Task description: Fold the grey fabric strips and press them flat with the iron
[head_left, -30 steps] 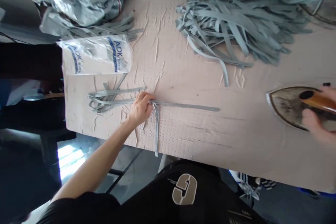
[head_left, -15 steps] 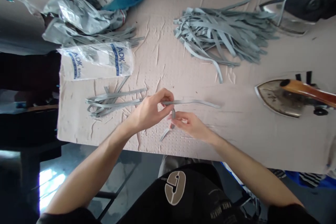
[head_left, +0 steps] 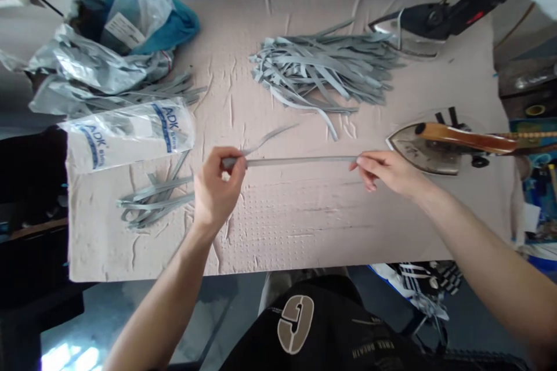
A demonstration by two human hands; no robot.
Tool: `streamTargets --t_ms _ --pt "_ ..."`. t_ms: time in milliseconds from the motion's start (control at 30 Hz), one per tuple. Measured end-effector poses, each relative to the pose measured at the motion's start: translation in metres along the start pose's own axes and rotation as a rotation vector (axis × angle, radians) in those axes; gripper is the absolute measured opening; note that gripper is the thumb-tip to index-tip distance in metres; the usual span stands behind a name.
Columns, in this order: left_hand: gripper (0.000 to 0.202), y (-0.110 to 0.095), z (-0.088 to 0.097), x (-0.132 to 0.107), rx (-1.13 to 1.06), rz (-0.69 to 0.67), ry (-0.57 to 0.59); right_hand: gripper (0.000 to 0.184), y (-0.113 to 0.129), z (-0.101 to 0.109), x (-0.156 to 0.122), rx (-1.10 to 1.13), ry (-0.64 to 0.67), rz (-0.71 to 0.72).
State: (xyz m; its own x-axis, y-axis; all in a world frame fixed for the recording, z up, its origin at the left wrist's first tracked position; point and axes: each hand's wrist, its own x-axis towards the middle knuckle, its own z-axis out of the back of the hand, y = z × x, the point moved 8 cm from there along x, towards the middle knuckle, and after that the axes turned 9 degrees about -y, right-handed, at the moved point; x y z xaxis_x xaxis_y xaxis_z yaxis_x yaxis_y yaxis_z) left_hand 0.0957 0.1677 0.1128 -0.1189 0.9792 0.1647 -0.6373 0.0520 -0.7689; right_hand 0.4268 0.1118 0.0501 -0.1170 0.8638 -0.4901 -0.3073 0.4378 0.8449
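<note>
The left hand (head_left: 220, 185) clenches one end of a grey strip (head_left: 300, 160), and the right hand (head_left: 387, 171) pinches the other end in its fingertips, holding it taut. The strip lies straight, long axis left to right, over the tabletop (head_left: 304, 232), ending near a flat iron (head_left: 424, 148); a thin sliver (head_left: 270, 138) angles up from its left end.

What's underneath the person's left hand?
The left hand pinches a grey strip over a pale dimpled sheet. The hand covers the patch of sheet directly beneath it, so that spot cannot be seen.
</note>
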Motion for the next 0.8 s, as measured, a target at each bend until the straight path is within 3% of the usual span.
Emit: streamTargets --t_ms 133,200,267,333,400,467,533,600,667,733,800 --pt "0.009 0.058 -0.027 -0.046 0.193 0.031 0.104 0.038 -0.051 -0.018 0.015 -0.286 0.084 -0.196" --pt "0.009 0.076 -0.041 -0.065 0.291 -0.022 0.202 0.035 -0.062 -0.013 0.017 -0.396 0.036 -0.232" --pt "0.016 0.079 -0.046 -0.074 0.398 -0.111 0.205 0.032 -0.065 -0.001 0.011 -0.481 -0.092 -0.245" --pt "0.022 0.064 -0.049 -0.075 0.459 -0.203 0.129 0.029 -0.055 0.016 -0.004 -0.627 -0.339 -0.135" --pt "0.019 0.037 -0.065 -0.076 0.408 -0.277 0.110 0.026 -0.033 0.016 -0.027 -0.756 -0.551 0.161" --pt "0.012 0.005 -0.097 -0.080 0.285 -0.338 0.194 0.027 -0.020 -0.009 -0.051 -0.830 -0.573 0.523" --pt "0.009 -0.023 -0.137 -0.086 0.214 -0.379 0.281 0.031 -0.026 -0.039 -0.065 -0.876 -0.476 0.733" --pt "0.010 -0.042 -0.174 -0.092 0.187 -0.409 0.338 0.038 -0.043 -0.057 -0.066 -0.956 -0.441 0.775" --pt "0.010 -0.052 -0.203 -0.097 0.180 -0.409 0.379 0.045 -0.058 -0.063 -0.061 -1.018 -0.461 0.734" --pt "0.010 -0.052 -0.221 -0.098 0.195 -0.380 0.393 0.050 -0.069 -0.062 -0.055 -1.052 -0.471 0.692" --pt "0.010 -0.047 -0.227 -0.098 0.219 -0.350 0.372 0.053 -0.074 -0.060 -0.051 -1.061 -0.472 0.666"
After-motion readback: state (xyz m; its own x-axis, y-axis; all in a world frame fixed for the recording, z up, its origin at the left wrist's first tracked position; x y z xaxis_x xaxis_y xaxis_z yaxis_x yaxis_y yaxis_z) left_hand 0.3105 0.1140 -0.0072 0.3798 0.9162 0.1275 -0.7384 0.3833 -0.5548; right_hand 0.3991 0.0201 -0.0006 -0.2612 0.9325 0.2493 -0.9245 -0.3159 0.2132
